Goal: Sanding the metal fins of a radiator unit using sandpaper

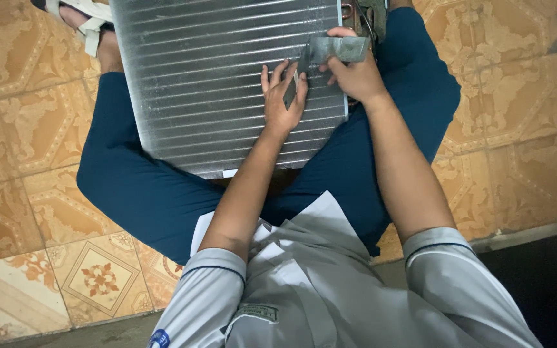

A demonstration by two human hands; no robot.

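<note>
A finned metal coil panel (207, 84), silver with horizontal tubes, rests on my lap across my blue trousers. My left hand (283, 100) lies flat on its surface, fingers spread, pressing the lower end of a strip of silver foil tape (336, 50). My right hand (354, 74) pinches the upper part of that strip near the panel's right edge. Copper pipe ends (351, 11) show at the panel's top right corner, partly hidden.
I sit on a patterned orange and cream tiled floor (40, 212). A sandalled foot (85, 22) shows at the top left beside the panel. A dark strip (549, 277) borders the tiles at the lower right.
</note>
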